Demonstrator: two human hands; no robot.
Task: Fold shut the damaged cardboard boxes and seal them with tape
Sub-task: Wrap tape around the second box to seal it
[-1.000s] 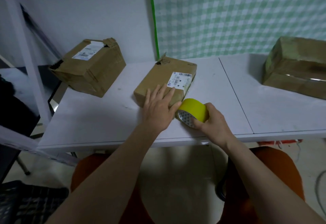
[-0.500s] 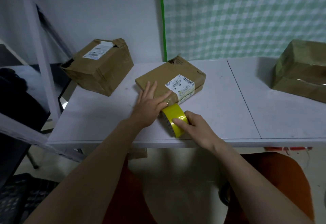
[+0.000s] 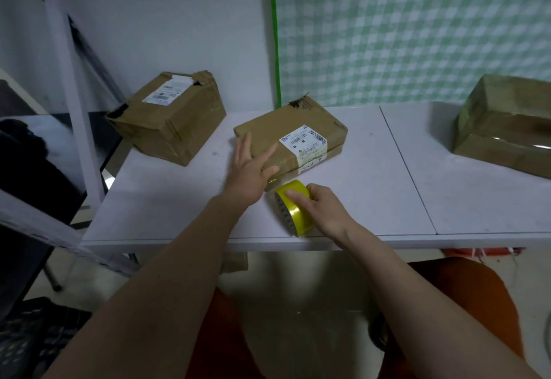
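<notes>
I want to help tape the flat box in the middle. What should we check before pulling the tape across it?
1. Left hand steadying the flat cardboard box: ok.
2. Right hand gripping the yellow tape roll: ok.
3. Tape end stuck on the box: cannot tell.
4. Torn far corner folded flat: not ok.
5. Shipping label kept clear of the tape: cannot tell.

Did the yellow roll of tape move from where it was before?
Yes. The yellow roll of tape, held by the right hand, slid toward the near edge of the white table, away from the flat brown cardboard box.
</notes>
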